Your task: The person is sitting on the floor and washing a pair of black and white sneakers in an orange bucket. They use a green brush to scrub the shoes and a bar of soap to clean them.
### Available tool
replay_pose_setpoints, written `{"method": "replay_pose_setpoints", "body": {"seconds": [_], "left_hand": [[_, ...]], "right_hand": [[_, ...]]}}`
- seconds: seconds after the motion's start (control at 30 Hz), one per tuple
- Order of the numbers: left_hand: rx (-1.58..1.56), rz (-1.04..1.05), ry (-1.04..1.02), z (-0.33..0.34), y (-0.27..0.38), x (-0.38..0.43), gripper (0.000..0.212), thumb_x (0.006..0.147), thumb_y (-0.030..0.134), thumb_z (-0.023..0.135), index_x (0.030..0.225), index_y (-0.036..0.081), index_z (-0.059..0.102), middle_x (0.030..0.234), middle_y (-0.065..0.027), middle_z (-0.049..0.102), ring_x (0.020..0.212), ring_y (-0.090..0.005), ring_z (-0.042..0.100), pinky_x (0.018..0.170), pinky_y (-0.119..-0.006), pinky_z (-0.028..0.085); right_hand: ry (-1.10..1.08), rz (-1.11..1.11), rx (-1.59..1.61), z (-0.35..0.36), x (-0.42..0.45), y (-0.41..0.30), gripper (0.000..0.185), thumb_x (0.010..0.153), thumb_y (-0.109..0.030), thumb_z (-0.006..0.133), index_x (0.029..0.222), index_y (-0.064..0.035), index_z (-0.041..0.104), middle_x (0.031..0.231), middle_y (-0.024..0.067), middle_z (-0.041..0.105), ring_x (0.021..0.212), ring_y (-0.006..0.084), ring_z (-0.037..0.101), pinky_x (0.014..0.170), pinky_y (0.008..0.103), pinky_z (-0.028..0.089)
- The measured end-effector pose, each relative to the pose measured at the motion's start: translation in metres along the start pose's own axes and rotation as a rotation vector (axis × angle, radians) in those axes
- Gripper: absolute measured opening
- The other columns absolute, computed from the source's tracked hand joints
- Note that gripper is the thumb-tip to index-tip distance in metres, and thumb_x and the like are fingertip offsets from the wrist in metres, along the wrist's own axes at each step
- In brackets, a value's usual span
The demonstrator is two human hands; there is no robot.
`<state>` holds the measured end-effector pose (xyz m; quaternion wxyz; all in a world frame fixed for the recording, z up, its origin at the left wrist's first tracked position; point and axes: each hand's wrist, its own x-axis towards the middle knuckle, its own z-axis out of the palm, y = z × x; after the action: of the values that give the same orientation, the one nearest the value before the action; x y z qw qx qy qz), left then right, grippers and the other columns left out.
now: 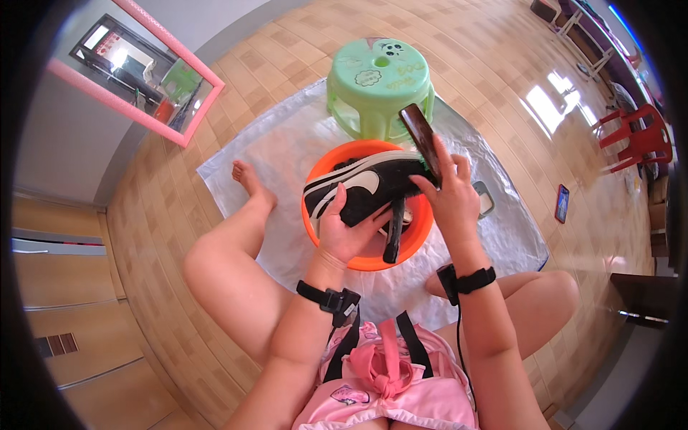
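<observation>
A black sneaker (349, 188) with a white sole edge and white side mark is gripped by my left hand (344, 226), sole side turned away from me. It lies sideways above an orange plastic basin (371, 263). My right hand (454, 191) holds a scrub brush (419, 131) with a dark brown back and green bristles. Those bristles touch the white sole edge near the sneaker's right end. Below the sneaker a black strap-like piece (395, 236), perhaps its tongue, hangs down. Partly hidden inside the basin is another dark and white item (407, 217), probably a shoe.
Beyond the basin stands a light green plastic stool (371, 86). Silvery sheeting (290, 129) covers the tiled floor under the basin. To the right lie a grey-green soap dish (485, 200) and a phone (562, 204). A red chair (639, 134) and pink-framed mirror (185, 97) stand farther off.
</observation>
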<state>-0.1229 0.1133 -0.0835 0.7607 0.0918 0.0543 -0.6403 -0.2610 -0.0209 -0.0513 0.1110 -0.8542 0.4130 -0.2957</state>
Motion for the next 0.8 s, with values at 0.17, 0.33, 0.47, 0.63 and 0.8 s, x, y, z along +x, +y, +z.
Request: {"method": "replay_pose_setpoints", "body": {"seconds": [0.17, 0.33, 0.47, 0.63, 0.8], "left_hand": [[-0.105, 0.034, -0.018, -0.015, -0.004, 0.009, 0.065, 0.097, 0.046, 0.047, 0.141, 0.0, 0.036, 0.141, -0.0195, 0.044, 0.131, -0.0363, 0.041, 0.113, -0.05, 0.029], [-0.224, -0.035, -0.142, -0.04, 0.009, 0.012, 0.05, 0.101, 0.037, 0.038, 0.136, 0.001, 0.042, 0.139, -0.0169, 0.046, 0.126, -0.0329, 0.046, 0.108, -0.045, 0.037], [-0.02, 0.158, 0.121, -0.011, -0.004, 0.012, 0.057, 0.1, 0.044, 0.041, 0.137, 0.0, 0.041, 0.141, -0.0176, 0.044, 0.133, -0.0329, 0.039, 0.114, -0.043, 0.029], [-0.084, 0.053, 0.018, -0.021, 0.008, 0.014, 0.055, 0.1, 0.044, 0.041, 0.137, 0.004, 0.043, 0.137, -0.0161, 0.049, 0.127, -0.0325, 0.045, 0.112, -0.045, 0.033], [-0.063, 0.128, 0.123, -0.015, 0.0, 0.015, 0.059, 0.1, 0.045, 0.04, 0.139, 0.001, 0.041, 0.139, -0.0182, 0.047, 0.131, -0.032, 0.042, 0.113, -0.043, 0.03]], "right_hand": [[-0.02, -0.136, -0.153, 0.029, -0.037, -0.018, 0.049, 0.085, -0.031, 0.064, 0.133, -0.0374, 0.053, 0.08, 0.0038, 0.055, 0.053, 0.0226, 0.06, 0.044, 0.0359, 0.048], [-0.193, -0.42, 0.043, 0.027, -0.068, -0.051, 0.058, 0.078, -0.019, 0.064, 0.131, -0.0382, 0.054, 0.069, 0.0023, 0.049, 0.047, 0.0201, 0.057, 0.041, 0.0332, 0.048], [-0.086, -0.201, -0.079, 0.034, -0.02, -0.006, 0.048, 0.083, -0.026, 0.066, 0.13, -0.0331, 0.056, 0.072, 0.0037, 0.055, 0.051, 0.0225, 0.058, 0.043, 0.0346, 0.048], [-0.111, -0.396, 0.067, 0.044, -0.066, -0.033, 0.049, 0.082, -0.032, 0.067, 0.129, -0.0359, 0.056, 0.069, 0.0029, 0.052, 0.049, 0.0201, 0.057, 0.044, 0.0345, 0.05], [-0.144, -0.148, -0.041, 0.034, -0.019, -0.003, 0.044, 0.085, -0.022, 0.066, 0.128, -0.0276, 0.058, 0.074, 0.0065, 0.061, 0.057, 0.0262, 0.061, 0.045, 0.037, 0.048]]}}
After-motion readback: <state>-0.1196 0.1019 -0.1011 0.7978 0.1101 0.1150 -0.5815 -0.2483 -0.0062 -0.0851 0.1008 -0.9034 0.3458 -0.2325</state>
